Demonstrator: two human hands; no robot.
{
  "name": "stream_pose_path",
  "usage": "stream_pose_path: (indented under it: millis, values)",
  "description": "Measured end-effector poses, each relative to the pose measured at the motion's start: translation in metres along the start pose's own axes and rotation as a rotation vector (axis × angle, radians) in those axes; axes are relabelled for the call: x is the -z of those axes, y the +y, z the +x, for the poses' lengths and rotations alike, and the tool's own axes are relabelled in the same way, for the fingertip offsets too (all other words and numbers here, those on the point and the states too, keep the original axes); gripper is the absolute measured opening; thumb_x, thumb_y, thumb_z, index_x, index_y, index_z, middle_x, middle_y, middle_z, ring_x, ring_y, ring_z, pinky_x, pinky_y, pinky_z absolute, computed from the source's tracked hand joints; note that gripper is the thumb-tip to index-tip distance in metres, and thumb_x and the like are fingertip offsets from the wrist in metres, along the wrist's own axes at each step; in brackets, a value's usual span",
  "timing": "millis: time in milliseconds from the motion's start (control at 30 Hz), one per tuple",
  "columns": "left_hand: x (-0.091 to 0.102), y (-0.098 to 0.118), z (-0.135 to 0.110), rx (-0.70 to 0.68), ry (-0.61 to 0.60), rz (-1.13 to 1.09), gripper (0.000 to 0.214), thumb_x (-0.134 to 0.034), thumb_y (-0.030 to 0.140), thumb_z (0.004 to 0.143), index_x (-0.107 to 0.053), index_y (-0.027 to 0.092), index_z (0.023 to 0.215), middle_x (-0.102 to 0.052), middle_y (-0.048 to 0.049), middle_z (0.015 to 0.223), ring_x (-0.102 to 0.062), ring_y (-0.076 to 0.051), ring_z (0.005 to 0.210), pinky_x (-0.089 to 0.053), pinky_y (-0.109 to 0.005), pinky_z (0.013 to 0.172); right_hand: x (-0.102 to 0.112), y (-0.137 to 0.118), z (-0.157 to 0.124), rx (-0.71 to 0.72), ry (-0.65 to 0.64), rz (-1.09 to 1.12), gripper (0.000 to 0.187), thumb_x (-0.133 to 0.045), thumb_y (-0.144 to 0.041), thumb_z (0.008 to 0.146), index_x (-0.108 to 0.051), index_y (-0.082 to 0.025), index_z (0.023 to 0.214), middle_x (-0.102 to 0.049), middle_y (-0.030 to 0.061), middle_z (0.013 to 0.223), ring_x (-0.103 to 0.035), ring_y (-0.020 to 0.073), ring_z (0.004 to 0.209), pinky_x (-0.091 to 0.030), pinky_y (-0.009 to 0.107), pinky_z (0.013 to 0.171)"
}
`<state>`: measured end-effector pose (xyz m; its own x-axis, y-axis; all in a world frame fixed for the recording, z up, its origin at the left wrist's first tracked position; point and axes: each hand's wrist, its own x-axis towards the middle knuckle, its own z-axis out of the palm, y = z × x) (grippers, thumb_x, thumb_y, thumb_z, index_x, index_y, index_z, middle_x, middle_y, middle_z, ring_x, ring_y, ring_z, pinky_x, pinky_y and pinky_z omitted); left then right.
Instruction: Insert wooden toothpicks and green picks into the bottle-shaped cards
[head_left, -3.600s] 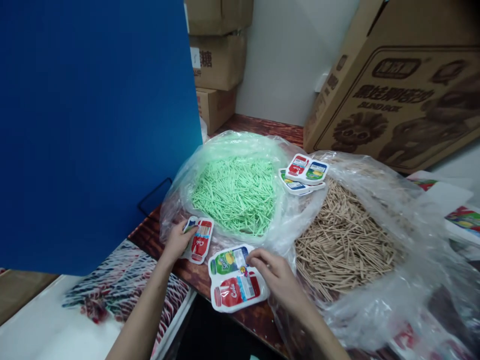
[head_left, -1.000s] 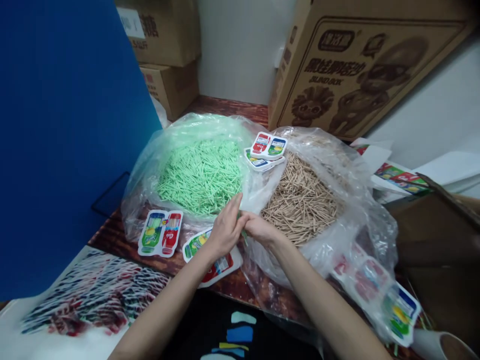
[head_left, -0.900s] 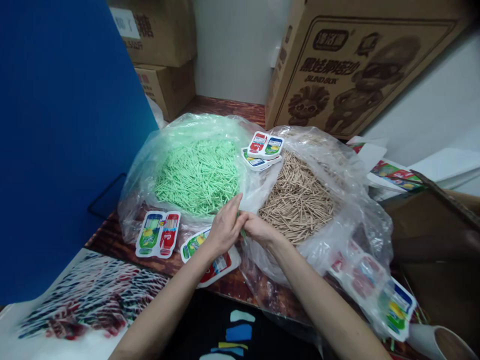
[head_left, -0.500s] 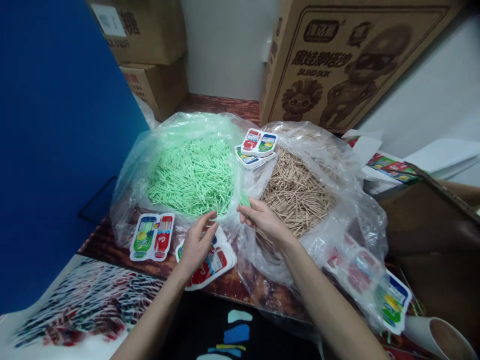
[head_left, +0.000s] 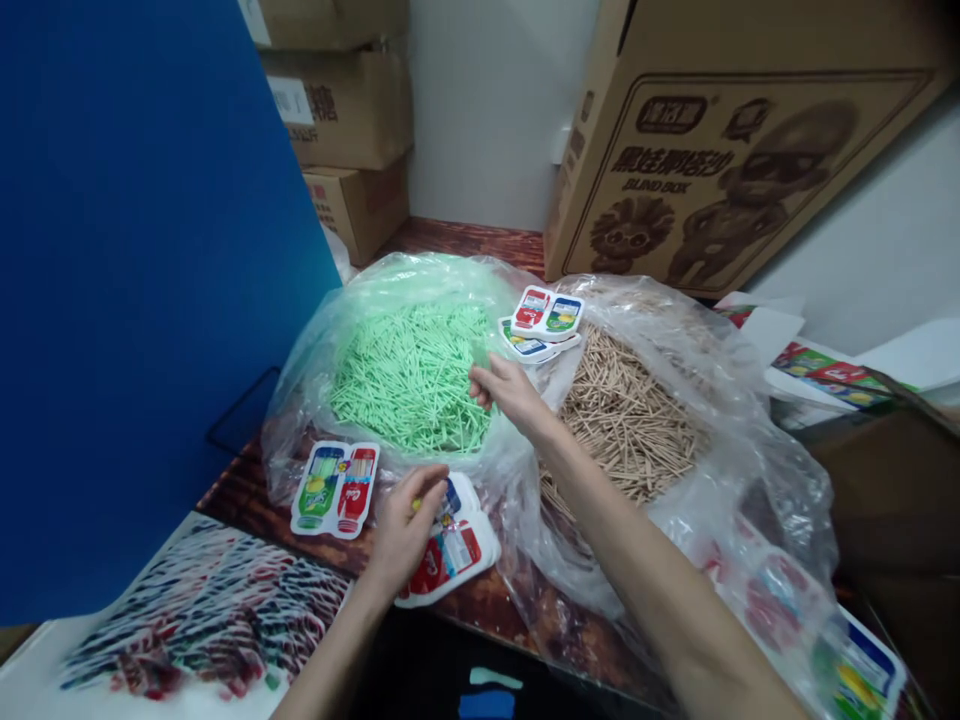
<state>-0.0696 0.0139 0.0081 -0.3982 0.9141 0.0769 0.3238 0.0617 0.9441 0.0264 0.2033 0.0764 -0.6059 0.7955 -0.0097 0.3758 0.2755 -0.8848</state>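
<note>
My left hand [head_left: 403,527] lies with fingers stretched flat on a white twin pack printed with drink bottles [head_left: 459,552], at the table's near edge. My right hand [head_left: 501,388] reaches over the right side of a clear bag of green sticks [head_left: 405,375], its fingers curled in a pinch among the sticks. A second twin pack [head_left: 337,489], holding green and tan sticks, lies left of my left hand. A small stack of such packs [head_left: 545,321] sits between the green bag and a bag of tan sticks [head_left: 630,425].
A tall blue board [head_left: 150,250] stands at the left. Cardboard boxes [head_left: 345,100] are piled at the back, and a large printed carton [head_left: 735,150] leans at the back right. A printed sheet [head_left: 195,620] lies near left. More packs in plastic [head_left: 855,660] sit near right.
My hands, together a second ago, have parted. The right one moved up and away to the green pile. The left one dropped onto the twin pack.
</note>
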Motion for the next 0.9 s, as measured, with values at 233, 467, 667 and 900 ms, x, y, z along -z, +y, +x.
stream_pose_path:
  millis: [233, 467, 667, 900]
  values:
    - [0.005, -0.006, 0.000, -0.055, 0.032, 0.128, 0.023, -0.050, 0.030, 0.091, -0.066, 0.019, 0.102, -0.070, -0.0072, 0.101, -0.064, -0.022, 0.096, -0.050, -0.035, 0.086, -0.071, 0.069, -0.131, 0.005, 0.265, 0.269, 0.017, -0.043, -0.034, 0.094, -0.055, -0.023, 0.090, -0.062, 0.0026, 0.087, -0.059, 0.0181, 0.085, -0.044, 0.029, 0.080]
    - [-0.005, -0.031, -0.010, -0.214, -0.003, 0.541, 0.020, -0.049, 0.027, 0.091, -0.063, 0.018, 0.102, -0.064, -0.0105, 0.108, -0.057, -0.026, 0.104, -0.045, -0.042, 0.091, -0.073, 0.089, -0.141, -0.015, 0.208, 0.363, 0.014, -0.047, -0.031, 0.091, -0.057, -0.022, 0.090, -0.062, 0.0025, 0.087, -0.058, 0.0186, 0.089, -0.043, 0.030, 0.084]
    - [-0.014, -0.032, -0.028, -0.273, -0.053, 0.715, 0.052, -0.054, 0.036, 0.088, -0.044, 0.018, 0.135, -0.052, -0.0176, 0.134, -0.045, -0.033, 0.126, -0.033, -0.054, 0.105, -0.067, 0.090, -0.149, -0.016, 0.171, 0.353, 0.014, -0.048, -0.031, 0.091, -0.060, -0.023, 0.092, -0.065, 0.0030, 0.092, -0.059, 0.0200, 0.095, -0.043, 0.032, 0.088]
    - [-0.021, -0.024, -0.044, -0.400, -0.349, 0.817, 0.068, -0.059, 0.029, 0.083, -0.034, 0.023, 0.145, -0.031, -0.0148, 0.153, -0.019, -0.036, 0.143, -0.017, -0.061, 0.111, -0.073, 0.101, -0.153, -0.013, 0.155, 0.371, 0.014, -0.049, -0.031, 0.091, -0.061, -0.023, 0.093, -0.065, 0.0030, 0.092, -0.060, 0.0203, 0.094, -0.043, 0.033, 0.088]
